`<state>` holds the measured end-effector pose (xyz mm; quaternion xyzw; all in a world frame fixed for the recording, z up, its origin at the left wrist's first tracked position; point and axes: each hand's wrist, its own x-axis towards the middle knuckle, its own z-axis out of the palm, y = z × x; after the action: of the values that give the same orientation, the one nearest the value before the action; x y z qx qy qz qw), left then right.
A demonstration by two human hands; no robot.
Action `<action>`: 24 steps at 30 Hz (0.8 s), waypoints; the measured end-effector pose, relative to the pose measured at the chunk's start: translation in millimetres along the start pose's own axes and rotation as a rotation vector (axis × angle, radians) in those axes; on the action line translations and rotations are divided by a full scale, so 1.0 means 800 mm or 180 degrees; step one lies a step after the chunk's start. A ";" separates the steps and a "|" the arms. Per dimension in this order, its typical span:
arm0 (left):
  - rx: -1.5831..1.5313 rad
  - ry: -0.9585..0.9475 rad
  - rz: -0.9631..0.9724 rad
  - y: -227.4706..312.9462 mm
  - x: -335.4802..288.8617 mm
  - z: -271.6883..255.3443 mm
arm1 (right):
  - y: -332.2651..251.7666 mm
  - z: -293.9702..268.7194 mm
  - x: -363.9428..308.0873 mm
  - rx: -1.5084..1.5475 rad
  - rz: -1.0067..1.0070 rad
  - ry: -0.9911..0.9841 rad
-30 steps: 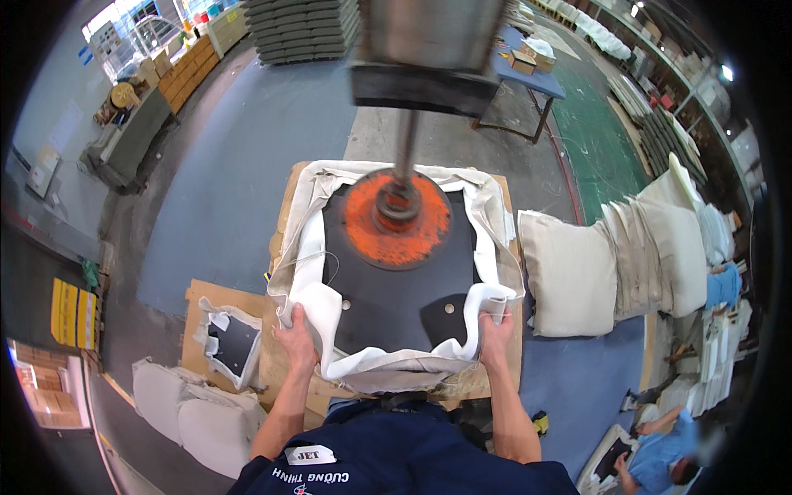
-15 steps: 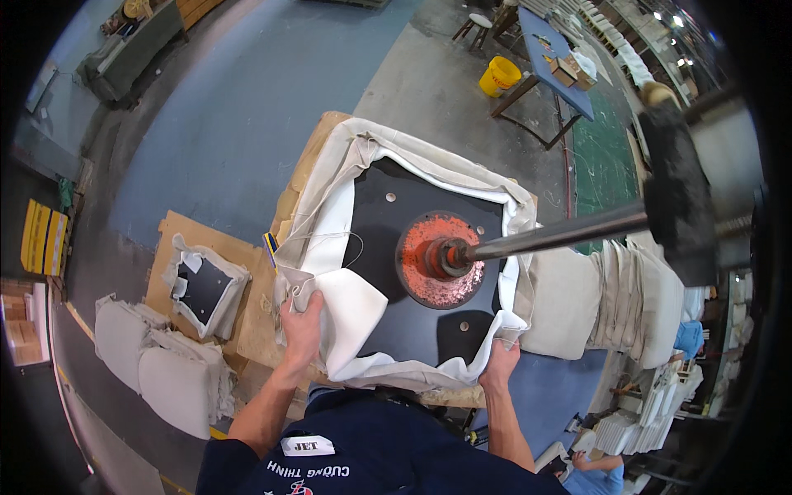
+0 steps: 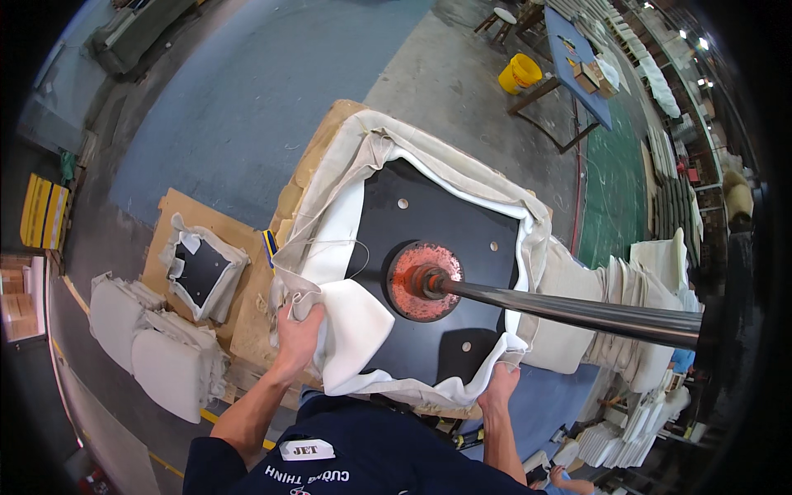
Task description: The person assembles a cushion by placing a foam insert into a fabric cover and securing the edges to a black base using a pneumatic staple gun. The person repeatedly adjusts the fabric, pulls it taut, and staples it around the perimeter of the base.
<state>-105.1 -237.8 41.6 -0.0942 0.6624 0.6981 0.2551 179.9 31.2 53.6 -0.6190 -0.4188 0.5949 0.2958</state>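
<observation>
A seat cushion in a beige fabric cover (image 3: pixel 462 177) lies upside down before me, its white padding (image 3: pixel 337 223) folded up around a black base board (image 3: pixel 437 194) with round holes. A red, worn press disc (image 3: pixel 404 293) on a steel rod (image 3: pixel 577 312) sits on the board. My left hand (image 3: pixel 299 337) is closed on the fabric at the near left corner, beside a loose white flap (image 3: pixel 359 322). My right hand (image 3: pixel 499 388) pinches the fabric edge at the near right corner. A thin cord (image 3: pixel 334 242) loops out of the cover's left side.
A smaller upturned cushion (image 3: pixel 200 272) lies on cardboard at left, near stacked beige cushions (image 3: pixel 169 367). More covered cushions (image 3: pixel 627 289) stand at right. Beyond are a yellow bucket (image 3: pixel 520 74) and a blue-topped table (image 3: pixel 577 70). Another person's arm (image 3: pixel 569 483) shows at lower right.
The red disc looks smaller and more of the rod shows, as if it has come down onto the board. My view has shifted slightly. Both hands keep their grip on the cover.
</observation>
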 end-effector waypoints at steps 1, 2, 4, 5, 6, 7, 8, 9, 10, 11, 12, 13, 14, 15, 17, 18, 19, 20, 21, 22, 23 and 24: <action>0.0080 -0.0025 0.0021 0.002 -0.001 0.000 | 0.000 0.000 -0.003 0.0006 0.0043 -0.0094; 0.0100 0.0039 -0.0008 0.006 -0.002 0.005 | -0.001 0.000 -0.005 0.0025 0.0070 -0.0202; 0.0139 0.0168 -0.0065 0.011 -0.010 0.019 | -0.007 -0.001 -0.012 -0.0107 0.0086 -0.0326; 0.0103 0.0120 -0.0037 0.016 -0.017 0.021 | -0.016 -0.003 -0.022 0.0063 0.0178 -0.0308; 0.0052 0.0075 0.0006 0.022 -0.021 0.024 | -0.025 0.000 -0.032 0.0236 0.0253 -0.0303; 0.0000 0.0031 0.0049 0.024 -0.023 0.026 | -0.035 0.004 -0.040 0.0407 0.0330 -0.0300; -0.0056 0.0038 -0.0014 0.025 -0.027 0.026 | -0.044 0.006 -0.047 0.0367 0.0443 -0.0097; -0.0114 0.0047 -0.0078 0.024 -0.031 0.025 | -0.047 0.005 -0.048 0.0359 0.0445 -0.0182; -0.0172 0.0057 -0.0141 0.024 -0.035 0.023 | -0.048 0.000 -0.048 0.0349 0.0448 -0.0268; -0.0168 0.0069 -0.0149 0.022 -0.036 0.024 | -0.053 -0.003 -0.047 0.0351 0.0422 -0.0350; -0.0163 0.0081 -0.0159 0.017 -0.036 0.023 | -0.055 -0.006 -0.046 0.0322 0.0436 -0.0373; -0.0158 0.0091 -0.0169 0.015 -0.037 0.024 | -0.055 -0.009 -0.046 0.0292 0.0450 -0.0394; -0.0186 0.0087 -0.0188 0.016 -0.040 0.026 | -0.055 -0.006 -0.044 0.0260 0.0486 -0.0434; -0.0212 0.0081 -0.0210 0.018 -0.042 0.027 | -0.059 -0.005 -0.045 0.0291 0.0477 -0.0467; -0.0217 0.0074 -0.0193 0.016 -0.045 0.028 | -0.067 -0.006 -0.055 0.0347 0.0496 -0.0506; -0.0196 0.0071 -0.0155 0.010 -0.043 0.028 | -0.066 -0.007 -0.051 0.0327 0.0547 -0.0484; -0.0172 0.0065 -0.0120 0.004 -0.041 0.027 | -0.065 -0.006 -0.040 0.0308 0.0599 -0.0458; -0.0117 0.0007 -0.0107 0.002 -0.043 0.024 | -0.061 -0.009 -0.036 0.0303 0.0662 -0.0402; -0.0088 -0.0056 -0.0079 0.002 -0.042 0.019 | -0.061 -0.011 -0.034 0.0422 0.0665 -0.0392; -0.0060 -0.0119 -0.0051 0.003 -0.043 0.016 | -0.060 -0.011 -0.033 0.0539 0.0667 -0.0384; -0.0095 -0.0143 -0.0012 0.007 -0.045 0.016 | -0.057 -0.015 -0.030 0.0635 0.0667 -0.0406; -0.0116 -0.0144 0.0018 0.013 -0.049 0.016 | -0.048 -0.025 -0.028 0.0693 0.0690 -0.0401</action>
<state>-74.0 -234.4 70.8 -0.0812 0.6438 0.7127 0.2662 194.7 32.9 100.4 -0.5862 -0.3004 0.7029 0.2684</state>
